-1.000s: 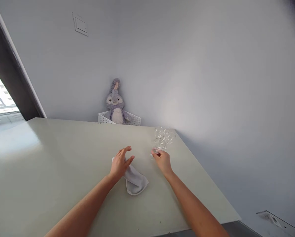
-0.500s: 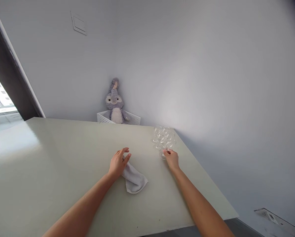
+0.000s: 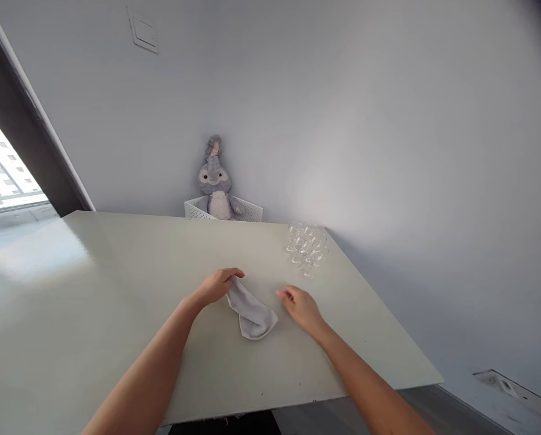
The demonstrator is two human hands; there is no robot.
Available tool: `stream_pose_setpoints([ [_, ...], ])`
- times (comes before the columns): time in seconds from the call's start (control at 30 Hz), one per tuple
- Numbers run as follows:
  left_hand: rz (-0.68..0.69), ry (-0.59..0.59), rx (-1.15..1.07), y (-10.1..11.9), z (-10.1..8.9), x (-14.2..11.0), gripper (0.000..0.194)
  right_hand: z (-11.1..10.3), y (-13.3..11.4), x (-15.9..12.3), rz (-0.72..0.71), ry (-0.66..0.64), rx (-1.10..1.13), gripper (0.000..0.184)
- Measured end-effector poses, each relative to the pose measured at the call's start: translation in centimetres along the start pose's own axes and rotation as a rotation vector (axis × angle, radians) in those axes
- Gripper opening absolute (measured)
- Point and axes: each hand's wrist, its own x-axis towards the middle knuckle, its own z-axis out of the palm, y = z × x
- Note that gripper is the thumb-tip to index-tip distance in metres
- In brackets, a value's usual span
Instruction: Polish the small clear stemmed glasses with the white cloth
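Your left hand has its fingers closed over the upper end of the grey cloth, which lies lengthwise on the desk, slanting down rightward; your right hand's fingers curl, apparently empty.

A grey plush toy sits in a white perforated basket beyond the desk's far edge. A switch is on the wall, far left.

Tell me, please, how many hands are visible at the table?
2: the left hand at the far end of the cloth, the right hand to the cloth's right, in front of the glasses.
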Motion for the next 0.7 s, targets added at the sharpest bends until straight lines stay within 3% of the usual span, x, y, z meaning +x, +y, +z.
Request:
stream_pose_setpoints([
  [0.13,0.098,-0.023,0.113,-0.3,-0.4,-0.3,0.045,1.9,-2.4,-0.5,-0.158,-0.120,-0.106,0.017],
  [0.3,0.168,0.097,0.287,0.2,-0.2,0.1,0.027,1.4,-2.2,-0.7,-0.059,-0.141,0.162,0.012],
  [0.37,0.193,0.178,0.303,1.1,-0.2,0.6,0.024,0.2,-2.2,-0.8,-0.046,-0.051,0.257,0.008],
  [0.43,0.250,0.271,0.290,2.4,-0.3,1.3,0.023,-1.3,-2.6,-1.2,-0.092,0.134,0.239,0.004],
  [0.5,0.311,0.349,0.264,3.9,-0.3,1.9,0.022,-2.7,-3.4,-1.9,-0.201,0.324,0.124,0.008],
  [0.57,0.348,0.372,0.261,4.8,-0.3,2.1,0.024,-3.7,-4.4,-3.1,-0.336,0.386,-0.032,0.012],
  [0.6,0.357,0.358,0.282,5.0,-0.3,2.1,0.026,-4.0,-4.8,-3.7,-0.398,0.342,-0.100,0.011],
  [0.7,0.343,0.288,0.411,4.4,-0.1,0.9,0.034,-3.9,-5.6,-5.3,-0.496,0.039,-0.183,0.007],
])
